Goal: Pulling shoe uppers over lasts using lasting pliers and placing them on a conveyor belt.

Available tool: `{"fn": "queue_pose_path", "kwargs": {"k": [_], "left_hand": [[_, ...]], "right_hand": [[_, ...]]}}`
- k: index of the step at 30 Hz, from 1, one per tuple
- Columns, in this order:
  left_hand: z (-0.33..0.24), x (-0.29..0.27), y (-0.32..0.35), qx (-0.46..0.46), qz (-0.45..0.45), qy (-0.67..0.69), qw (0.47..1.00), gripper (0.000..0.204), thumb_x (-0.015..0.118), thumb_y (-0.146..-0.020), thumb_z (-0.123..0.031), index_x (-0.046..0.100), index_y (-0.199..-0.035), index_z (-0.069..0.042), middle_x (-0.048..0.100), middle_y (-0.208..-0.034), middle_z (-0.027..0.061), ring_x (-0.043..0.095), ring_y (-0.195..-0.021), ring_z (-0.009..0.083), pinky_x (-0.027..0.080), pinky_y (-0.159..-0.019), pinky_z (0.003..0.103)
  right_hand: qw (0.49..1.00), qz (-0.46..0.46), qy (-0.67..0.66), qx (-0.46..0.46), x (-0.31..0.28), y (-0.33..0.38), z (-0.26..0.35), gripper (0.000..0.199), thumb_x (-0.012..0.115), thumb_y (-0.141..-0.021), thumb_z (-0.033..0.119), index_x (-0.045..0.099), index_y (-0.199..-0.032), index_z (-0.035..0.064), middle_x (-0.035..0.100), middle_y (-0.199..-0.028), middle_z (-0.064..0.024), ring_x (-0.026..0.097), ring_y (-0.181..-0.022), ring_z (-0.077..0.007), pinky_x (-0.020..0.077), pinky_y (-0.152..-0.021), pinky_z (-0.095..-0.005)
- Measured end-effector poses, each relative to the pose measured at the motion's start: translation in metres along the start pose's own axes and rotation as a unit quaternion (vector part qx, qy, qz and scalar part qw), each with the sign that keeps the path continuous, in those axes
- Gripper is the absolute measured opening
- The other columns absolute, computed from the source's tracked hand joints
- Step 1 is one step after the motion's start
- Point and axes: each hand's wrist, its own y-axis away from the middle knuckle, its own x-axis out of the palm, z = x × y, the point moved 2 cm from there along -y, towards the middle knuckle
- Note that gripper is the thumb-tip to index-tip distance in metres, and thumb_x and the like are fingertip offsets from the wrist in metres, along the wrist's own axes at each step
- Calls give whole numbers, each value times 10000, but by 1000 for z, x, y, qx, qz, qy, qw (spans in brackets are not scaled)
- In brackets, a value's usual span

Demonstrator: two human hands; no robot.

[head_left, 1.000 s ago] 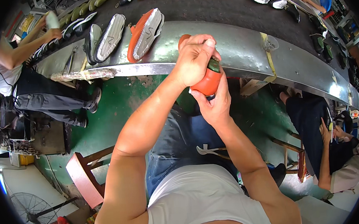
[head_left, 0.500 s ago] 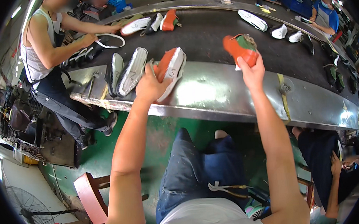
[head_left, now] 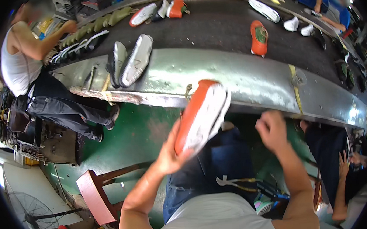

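Orange and white, a long low-cut shoe (head_left: 204, 118) tilts above a worker's dark blue trousers (head_left: 233, 158), its lower end clasped between the left hand's (head_left: 170, 154) fingers and thumb. The blurred right hand (head_left: 272, 129) hangs apart from it, fingers curled; I cannot tell whether they press together. Beyond the shiny silver metal ledge (head_left: 180, 68), an orange shoe with green lining (head_left: 259, 43) rests on a broad dark surface (head_left: 216, 33).

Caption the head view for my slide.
At a metal bench, the left hand holds an orange shoe, the right hand apart from it.
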Motion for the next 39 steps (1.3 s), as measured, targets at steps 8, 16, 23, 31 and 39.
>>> {"fn": "queue_pose_path", "kwargs": {"k": [8,16,23,31,39], "left_hand": [[52,123,78,31,201,-226,953,1064,783,-814,-379,150,-1542,67,346,-1493,339,382,-1384,472,363,-1124,465],[67,186,-58,-121,235,-51,963,731,715,-885,-408,473,-1423,24,631,-1284,217,613,-1186,328,468,-1026,395],[35,138,-10,-108,153,380,906,589,581,-1024,-266,312,-1526,-115,602,-1273,68,560,-1174,169,444,-1042,347],[50,111,0,-96,145,367,914,566,553,-1036,-300,316,-1505,-90,546,-1357,75,490,-1266,178,386,-1094,332],[49,97,-1,-113,180,204,956,548,576,-1025,-222,350,-1503,-78,534,-1387,86,485,-1280,181,391,-1091,323]], "right_hand": [[938,343,-9,56,21,203,64,602,847,-732,304,557,-1198,57,584,-1169,-141,597,-1059,-338,536,-875,-421],[837,463,-167,238,-14,205,47,421,739,-800,193,593,-1151,14,658,-1053,-198,665,-960,-284,534,-832,-386],[863,279,-299,296,-6,184,78,276,593,-960,231,612,-1077,-18,703,-820,-111,683,-730,-188,525,-697,-324],[777,335,-451,284,30,120,86,274,567,-999,201,598,-1159,-20,640,-820,-53,629,-737,-131,503,-675,-292],[718,374,-470,351,37,107,78,208,542,-1015,162,574,-1120,-15,654,-950,-83,652,-799,-152,552,-692,-311]]}}
